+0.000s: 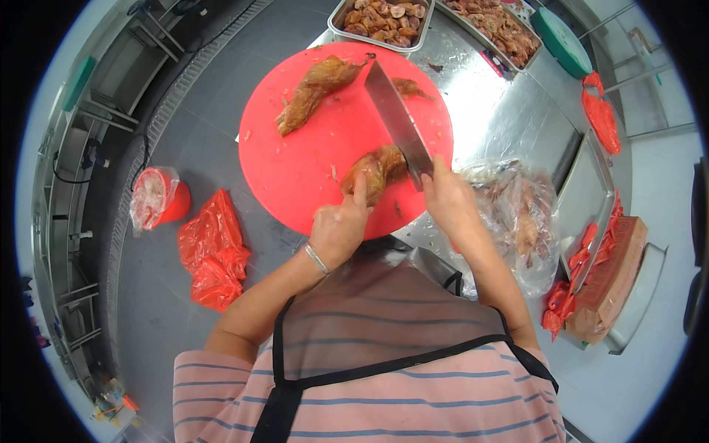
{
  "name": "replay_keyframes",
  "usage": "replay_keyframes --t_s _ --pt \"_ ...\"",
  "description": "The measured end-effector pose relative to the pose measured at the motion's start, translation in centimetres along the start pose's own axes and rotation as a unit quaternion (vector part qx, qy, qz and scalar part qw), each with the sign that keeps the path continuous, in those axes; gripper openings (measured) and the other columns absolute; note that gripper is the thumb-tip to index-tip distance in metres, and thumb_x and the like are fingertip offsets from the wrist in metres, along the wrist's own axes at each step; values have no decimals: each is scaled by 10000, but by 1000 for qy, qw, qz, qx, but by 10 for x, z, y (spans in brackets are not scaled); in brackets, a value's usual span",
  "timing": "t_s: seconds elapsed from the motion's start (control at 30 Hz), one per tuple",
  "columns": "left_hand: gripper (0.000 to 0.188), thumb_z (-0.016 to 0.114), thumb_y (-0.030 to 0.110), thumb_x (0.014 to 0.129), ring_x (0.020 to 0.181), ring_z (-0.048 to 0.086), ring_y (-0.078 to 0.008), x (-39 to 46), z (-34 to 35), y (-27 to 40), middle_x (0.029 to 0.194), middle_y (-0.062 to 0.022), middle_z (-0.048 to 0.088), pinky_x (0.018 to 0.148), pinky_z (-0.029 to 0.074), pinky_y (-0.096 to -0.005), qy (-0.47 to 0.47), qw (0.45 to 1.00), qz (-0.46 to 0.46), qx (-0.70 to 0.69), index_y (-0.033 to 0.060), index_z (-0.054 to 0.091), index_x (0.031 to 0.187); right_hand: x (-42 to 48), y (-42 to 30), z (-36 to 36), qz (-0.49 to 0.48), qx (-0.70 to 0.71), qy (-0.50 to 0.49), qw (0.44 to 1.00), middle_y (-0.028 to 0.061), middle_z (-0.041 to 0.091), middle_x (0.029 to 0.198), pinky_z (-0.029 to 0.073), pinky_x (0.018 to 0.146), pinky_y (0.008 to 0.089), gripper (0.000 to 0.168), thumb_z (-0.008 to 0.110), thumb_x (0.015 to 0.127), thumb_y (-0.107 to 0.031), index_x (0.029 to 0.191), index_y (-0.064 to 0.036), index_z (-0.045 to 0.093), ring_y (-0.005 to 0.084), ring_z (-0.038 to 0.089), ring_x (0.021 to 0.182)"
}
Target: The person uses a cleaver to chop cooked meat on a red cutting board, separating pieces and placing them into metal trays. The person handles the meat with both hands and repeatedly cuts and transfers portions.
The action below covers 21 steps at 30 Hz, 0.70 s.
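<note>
A piece of brown cooked poultry (382, 166) lies near the front of a round red cutting board (299, 183). My left hand (340, 227) presses on it from the near side, index finger stretched out over the skin. In my right hand (451, 194) is the handle of a cleaver (396, 116). Its broad blade points away from me and stands against the right end of the piece. Farther back on the board rests a longer piece of cooked poultry (318, 91). A small scrap of meat (410, 88) lies behind the blade, and crumbs dot the board.
Behind the board, a metal tray (332, 27) and a second tray (523, 69) hold many meat pieces. Bagged poultry (523, 216) lies to the right, beside a flat metal tray (595, 166). On the floor at left are a red bucket (180, 202) and a red plastic bag (213, 243).
</note>
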<state>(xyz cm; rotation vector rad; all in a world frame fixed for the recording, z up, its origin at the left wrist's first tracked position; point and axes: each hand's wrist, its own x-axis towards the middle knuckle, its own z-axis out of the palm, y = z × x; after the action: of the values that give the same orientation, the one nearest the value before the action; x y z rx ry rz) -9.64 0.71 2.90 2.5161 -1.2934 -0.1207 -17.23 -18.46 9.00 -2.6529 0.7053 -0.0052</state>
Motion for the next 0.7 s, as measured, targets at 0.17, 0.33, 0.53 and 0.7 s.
replay_keyframes --t_s 0.17,0.33,0.53,0.7 --pt "695 644 262 863 491 588 -292 -2 9 -3 716 -165 618 442 474 -400 5 1000 -10 -22 -45 343 1409 -20 -41 -53 -11 123 172 977 235 645 730 497 614 511 199 561 929 -140 1022 11 471 455 634 698" --pt "706 643 257 862 488 587 -286 -1 5 1 697 -158 607 440 474 -398 -6 1000 -2 -3 -58 329 1410 -15 -16 4 -8 -16 27 999 271 636 739 490 654 530 168 526 921 -127 1014 -1 465 462 630 714" --pt "651 612 272 878 452 590 -236 0 6 -2 618 -108 579 401 462 -364 35 999 26 1 -90 380 1367 -1 -8 2 1 8 -9 1000 289 629 730 482 664 555 204 538 919 -154 1010 17 474 481 627 730" --pt "639 614 266 878 451 592 -238 -2 13 -6 626 -120 585 400 462 -362 41 999 20 11 -93 392 1357 -17 -59 -56 44 138 122 982 261 639 734 489 641 534 231 553 927 -176 1038 16 487 464 635 716"
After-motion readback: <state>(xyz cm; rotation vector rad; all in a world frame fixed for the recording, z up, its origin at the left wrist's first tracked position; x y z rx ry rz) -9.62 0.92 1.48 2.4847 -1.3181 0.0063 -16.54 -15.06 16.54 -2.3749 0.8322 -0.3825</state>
